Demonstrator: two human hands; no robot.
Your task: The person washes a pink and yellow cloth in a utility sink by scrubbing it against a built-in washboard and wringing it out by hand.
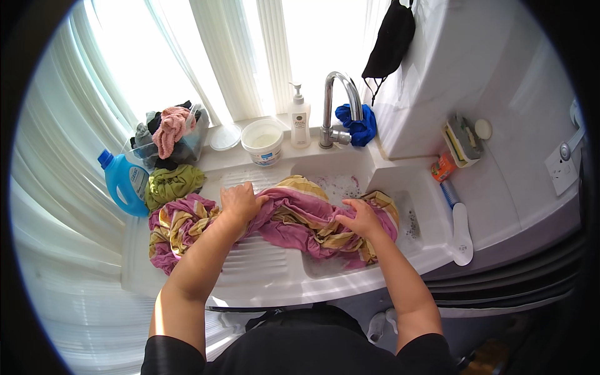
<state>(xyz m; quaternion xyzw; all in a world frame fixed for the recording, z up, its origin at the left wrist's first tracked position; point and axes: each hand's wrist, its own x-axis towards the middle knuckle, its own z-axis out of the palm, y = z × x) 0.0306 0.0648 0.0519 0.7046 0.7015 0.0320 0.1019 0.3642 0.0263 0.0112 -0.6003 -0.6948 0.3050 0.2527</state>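
Note:
A long wet-looking cloth (290,215), pink with yellow stripes, stretches in a twisted bundle from the ribbed washboard (250,262) at the left into the sink basin (325,269) at the right. My left hand (240,203) is closed on its middle, over the washboard, thumb pointing right. Farther right, my right hand (362,217) curls over the cloth above the basin, thumb and fingers gripping its folds. The cloth's left end lies heaped beside my left forearm. Suds show in the basin behind the cloth.
A blue detergent bottle (125,183), green cloth (175,186) and clothes-filled clear bin (200,134) stand left. Behind are a white tub (262,142), pump bottle (300,122), faucet (340,106) and blue cloth (359,127). A white-handled brush (461,234) lies on the right rim.

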